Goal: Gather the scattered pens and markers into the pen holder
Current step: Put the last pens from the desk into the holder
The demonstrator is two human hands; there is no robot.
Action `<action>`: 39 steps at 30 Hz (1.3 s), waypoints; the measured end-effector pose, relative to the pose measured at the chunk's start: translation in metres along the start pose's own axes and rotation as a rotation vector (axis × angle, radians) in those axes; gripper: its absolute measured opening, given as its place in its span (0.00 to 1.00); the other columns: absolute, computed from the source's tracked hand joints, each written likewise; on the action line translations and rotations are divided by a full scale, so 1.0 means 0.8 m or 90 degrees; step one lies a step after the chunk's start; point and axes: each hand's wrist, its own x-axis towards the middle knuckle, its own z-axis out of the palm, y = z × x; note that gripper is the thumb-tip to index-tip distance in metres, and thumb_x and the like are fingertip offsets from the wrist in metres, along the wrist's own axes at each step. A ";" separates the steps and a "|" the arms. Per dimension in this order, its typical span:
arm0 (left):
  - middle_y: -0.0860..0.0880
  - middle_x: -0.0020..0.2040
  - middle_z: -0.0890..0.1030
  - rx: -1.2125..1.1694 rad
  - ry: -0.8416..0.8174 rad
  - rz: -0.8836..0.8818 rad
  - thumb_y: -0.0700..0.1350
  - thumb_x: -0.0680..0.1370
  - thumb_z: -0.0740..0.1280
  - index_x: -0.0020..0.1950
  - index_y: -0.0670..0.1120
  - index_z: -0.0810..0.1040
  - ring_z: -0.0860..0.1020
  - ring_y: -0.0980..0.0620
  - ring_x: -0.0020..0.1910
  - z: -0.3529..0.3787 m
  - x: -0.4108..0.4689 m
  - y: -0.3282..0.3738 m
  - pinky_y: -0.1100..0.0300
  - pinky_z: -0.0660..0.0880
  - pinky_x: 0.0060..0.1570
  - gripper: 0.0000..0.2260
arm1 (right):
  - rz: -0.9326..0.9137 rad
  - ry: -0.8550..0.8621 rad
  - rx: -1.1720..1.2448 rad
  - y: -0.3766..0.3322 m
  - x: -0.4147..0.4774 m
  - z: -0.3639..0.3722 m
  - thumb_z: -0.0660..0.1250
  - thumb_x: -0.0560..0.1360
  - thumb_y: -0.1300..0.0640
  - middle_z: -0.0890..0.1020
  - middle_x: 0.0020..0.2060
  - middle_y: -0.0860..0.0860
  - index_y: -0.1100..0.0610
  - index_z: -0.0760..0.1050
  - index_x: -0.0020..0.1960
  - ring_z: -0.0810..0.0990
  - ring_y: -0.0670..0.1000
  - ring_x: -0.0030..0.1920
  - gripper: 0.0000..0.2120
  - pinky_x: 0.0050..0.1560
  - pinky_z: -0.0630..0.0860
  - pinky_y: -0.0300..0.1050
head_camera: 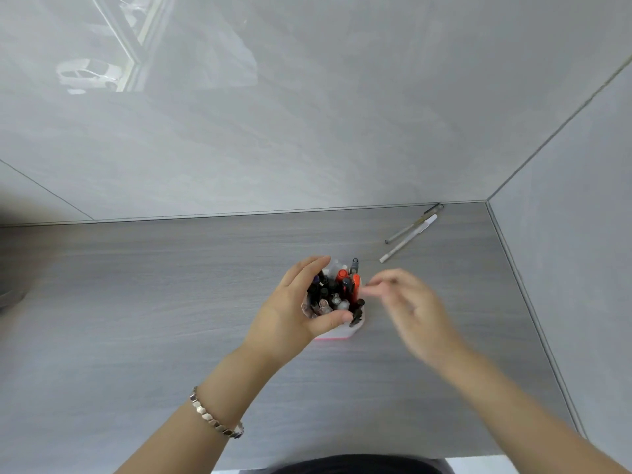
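Note:
A white pen holder (342,331) with a pink base stands in the middle of the grey desk, packed with several black, red and clear pens and markers (337,292). My left hand (294,309) wraps around the holder's left side, thumb across its front. My right hand (410,302) hovers just right of the holder, blurred, fingers apart and holding nothing. Two loose pens lie at the back right: a white pen (408,238) and a clear pen with a dark cap (413,223), side by side near the wall.
The grey wood-grain desk (171,302) ends at glossy grey walls behind and on the right, meeting in a corner (487,201). A dark blurred object (10,295) sits at the far left edge. A metal bracelet (217,415) is on my left wrist.

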 end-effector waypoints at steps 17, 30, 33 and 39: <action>0.67 0.51 0.70 -0.009 0.001 -0.062 0.51 0.65 0.76 0.60 0.63 0.68 0.67 0.75 0.52 -0.002 0.002 0.003 0.86 0.59 0.47 0.27 | 0.530 0.159 -0.301 0.161 0.213 -0.046 0.65 0.70 0.64 0.82 0.53 0.63 0.68 0.75 0.54 0.81 0.62 0.54 0.14 0.53 0.79 0.52; 0.69 0.54 0.68 -0.024 -0.048 -0.043 0.53 0.62 0.78 0.60 0.66 0.62 0.67 0.75 0.54 -0.004 -0.001 0.000 0.87 0.59 0.48 0.34 | 0.410 0.160 0.069 0.031 0.022 -0.091 0.62 0.73 0.69 0.75 0.27 0.55 0.63 0.74 0.41 0.71 0.47 0.23 0.04 0.20 0.69 0.30; 0.68 0.58 0.68 -0.004 -0.074 -0.025 0.52 0.60 0.79 0.58 0.72 0.57 0.65 0.76 0.57 -0.005 -0.003 -0.004 0.82 0.61 0.54 0.39 | 0.291 0.194 0.189 -0.028 -0.018 -0.088 0.63 0.74 0.70 0.75 0.25 0.53 0.55 0.72 0.47 0.69 0.43 0.19 0.11 0.19 0.67 0.32; 0.65 0.57 0.71 -0.056 -0.023 -0.013 0.48 0.65 0.76 0.60 0.70 0.62 0.68 0.70 0.59 -0.001 -0.004 -0.012 0.71 0.65 0.58 0.33 | 0.130 0.217 0.257 -0.066 -0.047 -0.050 0.65 0.72 0.71 0.84 0.32 0.40 0.49 0.71 0.44 0.75 0.43 0.22 0.17 0.24 0.72 0.30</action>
